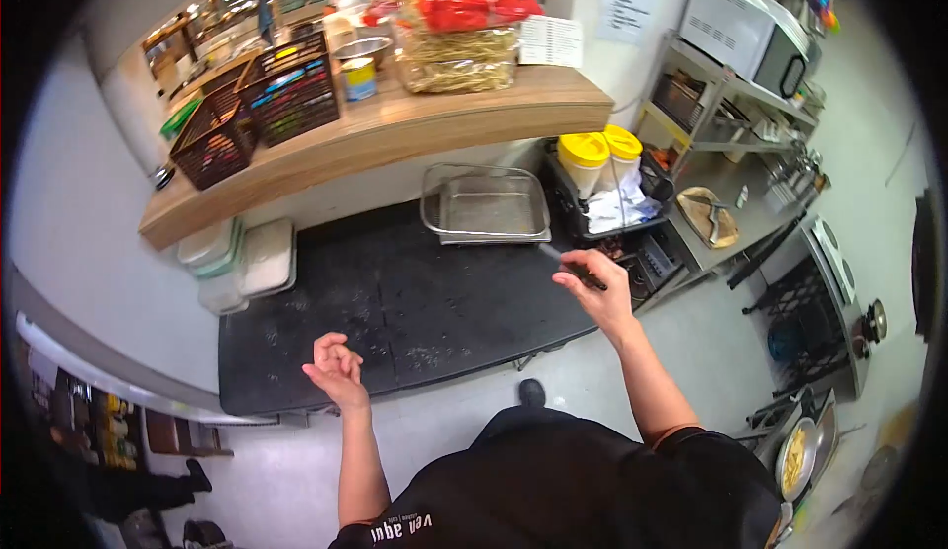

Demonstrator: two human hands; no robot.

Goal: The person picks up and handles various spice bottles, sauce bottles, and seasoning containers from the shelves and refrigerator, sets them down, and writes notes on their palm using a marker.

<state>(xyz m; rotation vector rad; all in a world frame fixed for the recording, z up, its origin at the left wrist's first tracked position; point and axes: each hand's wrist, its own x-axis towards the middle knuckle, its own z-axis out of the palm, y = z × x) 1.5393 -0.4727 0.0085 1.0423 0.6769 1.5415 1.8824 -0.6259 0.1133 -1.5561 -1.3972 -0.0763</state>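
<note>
My right hand point(600, 292) is closed around the dark handle of a knife point(587, 275). Its short pale blade points up and left, toward the metal trays, and is slightly blurred. Over the front left part of the black worktop point(464, 302), my left hand point(339, 371) is raised with loosely curled fingers that stand apart, and I see nothing in it. White powdery specks mark the worktop near this hand. Nested rectangular metal trays point(486, 203) rest at the back of the worktop, just beyond the knife's tip.
Lidded plastic containers point(267, 255) stand at the back left. A wooden shelf point(395, 129) overhangs the worktop, carrying dark baskets point(288, 90) and a bag of dry noodles point(459, 60). Yellow-lidded tubs point(583, 149) sit at right in a black crate. Another person's leg point(148, 490) shows lower left.
</note>
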